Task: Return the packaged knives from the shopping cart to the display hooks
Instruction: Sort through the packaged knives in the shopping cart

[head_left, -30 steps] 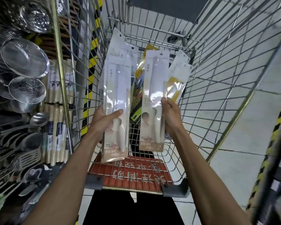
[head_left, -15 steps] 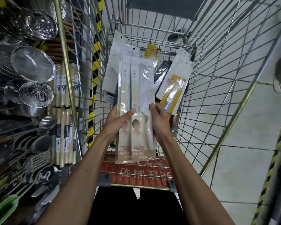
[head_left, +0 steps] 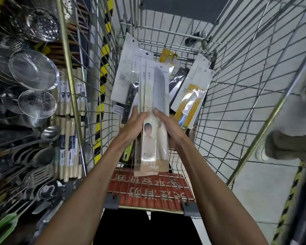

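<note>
The stack of packaged knives point(head_left: 155, 96) is held upright above the near end of the shopping cart point(head_left: 148, 207), clear of the basket floor, with the blades pointing away from the person and the handles toward them. Several flat blister cards are squared together face to back; the front card shows a broad blade and a pale handle. The left hand point(head_left: 132, 125) grips the left edge at handle height, thumb across the front and fingers wrapped behind. The right hand point(head_left: 170, 129) mirrors it on the right edge, thumb on the front face and fingers curled behind. This two-sided grip appears intended to align the card edges so that the hang holes at the top coincide, allowing the cards to be threaded onto a hook as one unit. Holding at the handle end keeps both hands away from the blade sections. Further packages lean against the far end of the basket: a white-backed package point(head_left: 123, 75) on the left and a yellow-carded knife point(head_left: 188, 106) on the right, so collection is judged incomplete. A red seat flap point(head_left: 148, 184) lies below the stack. To the left, the display carries mesh strainers point(head_left: 34, 69) and wooden-handled utensils point(head_left: 67, 135); knife hooks cannot be identified in view.
</note>
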